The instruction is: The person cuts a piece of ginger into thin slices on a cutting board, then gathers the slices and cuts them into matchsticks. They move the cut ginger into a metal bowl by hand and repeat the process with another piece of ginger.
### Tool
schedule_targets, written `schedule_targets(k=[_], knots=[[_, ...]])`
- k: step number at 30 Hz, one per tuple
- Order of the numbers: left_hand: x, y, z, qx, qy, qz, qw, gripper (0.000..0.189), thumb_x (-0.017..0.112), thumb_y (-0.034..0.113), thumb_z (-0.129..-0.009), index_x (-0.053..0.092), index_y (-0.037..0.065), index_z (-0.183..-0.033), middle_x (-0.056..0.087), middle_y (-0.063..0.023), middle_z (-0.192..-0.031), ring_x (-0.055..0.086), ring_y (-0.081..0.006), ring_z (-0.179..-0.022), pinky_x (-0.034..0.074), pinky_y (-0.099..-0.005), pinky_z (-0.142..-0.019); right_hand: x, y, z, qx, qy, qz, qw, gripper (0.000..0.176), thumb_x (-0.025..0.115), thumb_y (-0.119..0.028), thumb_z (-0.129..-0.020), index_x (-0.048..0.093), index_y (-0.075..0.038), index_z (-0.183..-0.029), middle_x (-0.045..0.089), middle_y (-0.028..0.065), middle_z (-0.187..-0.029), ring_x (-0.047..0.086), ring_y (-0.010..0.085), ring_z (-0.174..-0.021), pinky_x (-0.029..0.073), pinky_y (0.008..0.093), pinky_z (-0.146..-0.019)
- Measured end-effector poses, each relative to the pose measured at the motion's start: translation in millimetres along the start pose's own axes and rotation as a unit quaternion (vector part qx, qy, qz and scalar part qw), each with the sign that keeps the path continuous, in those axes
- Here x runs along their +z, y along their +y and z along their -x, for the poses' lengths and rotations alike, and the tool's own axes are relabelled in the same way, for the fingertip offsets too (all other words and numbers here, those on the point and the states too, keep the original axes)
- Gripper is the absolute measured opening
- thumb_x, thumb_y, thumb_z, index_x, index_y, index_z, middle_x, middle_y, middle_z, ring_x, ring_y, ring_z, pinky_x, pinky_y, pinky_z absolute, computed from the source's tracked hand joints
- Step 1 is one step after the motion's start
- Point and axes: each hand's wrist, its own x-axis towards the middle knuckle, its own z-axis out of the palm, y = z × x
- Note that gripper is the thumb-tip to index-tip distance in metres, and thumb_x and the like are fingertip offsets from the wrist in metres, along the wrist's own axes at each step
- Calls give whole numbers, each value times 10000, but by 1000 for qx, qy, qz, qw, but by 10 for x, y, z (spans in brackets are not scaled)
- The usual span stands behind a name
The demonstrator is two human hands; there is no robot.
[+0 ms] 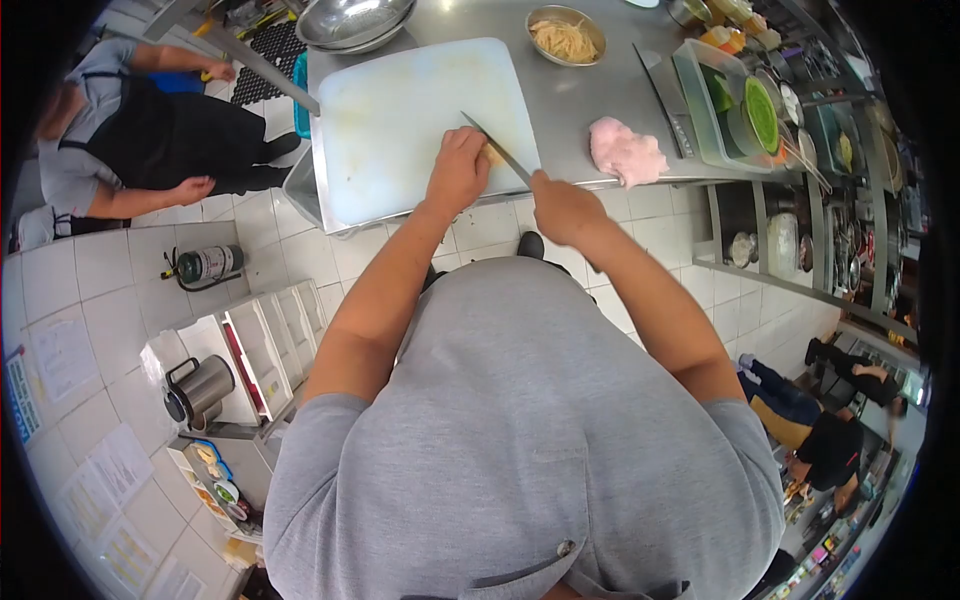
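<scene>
My right hand (567, 210) is closed around the handle of a kitchen knife (505, 155). The blade points up and left across the right part of a white cutting board (400, 130). Just left of the blade, my left hand (460, 170) rests on the board with its fingers curled and pressed together. A small yellowish bit of food (493, 154) shows between those fingers and the blade. Whatever lies under the fingers is hidden. To the right of the board, a crumpled pink cloth (627, 152) lies on the steel counter (590, 100).
A metal bowl of pale strips (566, 36) stands behind the board, and stacked steel bowls (355, 22) are at back left. A long dark blade (663, 100) lies beside a plastic tub (705, 100). Co-workers are at left (150, 130) and lower right (830, 450).
</scene>
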Motion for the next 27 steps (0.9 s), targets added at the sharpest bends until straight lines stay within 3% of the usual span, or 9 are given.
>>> schedule_targets(k=[4, 10, 13, 16, 19, 22, 27], knots=[[52, 20, 38, 8, 17, -19, 1000, 207, 668, -13, -943, 690, 3, -1149, 683, -192, -1253, 595, -444, -1199, 538, -523, -1058, 411, 27, -132, 36, 8, 4, 999, 229, 498, -64, -1101, 589, 12, -1297, 817, 277, -1145, 822, 450, -1070, 643, 575, -915], [34, -17, -5, 30, 11, -31, 999, 221, 663, -17, -943, 691, 1, -1161, 682, -186, -1270, 598, -442, -1205, 544, -525, -1065, -82, -36, -141, -5, -4, 13, 1000, 218, 510, -86, -1105, 589, 16, -1280, 821, 279, -1137, 821, 455, -1083, 641, 571, -927], [47, 16, 51, 6, 23, -15, 1000, 226, 667, -19, -939, 686, 0, -1163, 678, -186, -1263, 600, -444, -1204, 546, -527, -1066, 206, -3, -36, 10, -2, 10, 1000, 209, 508, -90, -1105, 588, 18, -1264, 819, 290, -1139, 819, 463, -1082, 636, 583, -926], [39, 54, 64, 36, 40, -29, 998, 234, 687, -34, -924, 683, -16, -1157, 696, -202, -1220, 620, -449, -1149, 536, -528, -1028, 421, 13, -110, 18, 17, -11, 1000, 198, 506, -86, -1102, 588, 20, -1248, 820, 294, -1120, 820, 468, -1072, 634, 589, -926], [36, 123, 87, 18, 45, -2, 999, 228, 696, -25, -917, 685, -9, -1145, 695, -203, -1220, 623, -449, -1142, 540, -529, -1020, 232, -22, -240, 3, 48, -18, 999, 196, 497, -88, -1104, 585, 27, -1236, 827, 280, -1079, 824, 471, -1048, 635, 590, -923], [78, 98, 43, 8, 72, -24, 997, 197, 698, -9, -919, 687, -2, -1116, 695, -198, -1208, 626, -446, -1136, 546, -533, -1009, -81, -75, -180, -11, -8, 1, 1000, 200, 483, -87, -1108, 585, 30, -1234, 823, 285, -1103, 820, 471, -1062, 634, 590, -927], [120, 63, 70, 28, 61, -43, 997, 188, 713, -14, -898, 688, 3, -1084, 697, -194, -1160, 634, -436, -1112, 553, -534, -995, 329, -23, -16, 26, 7, -7, 1000, 198, 480, -80, -1110, 576, 28, -1245, 807, 309, -1146, 813, 469, -1097, 632, 586, -951]])
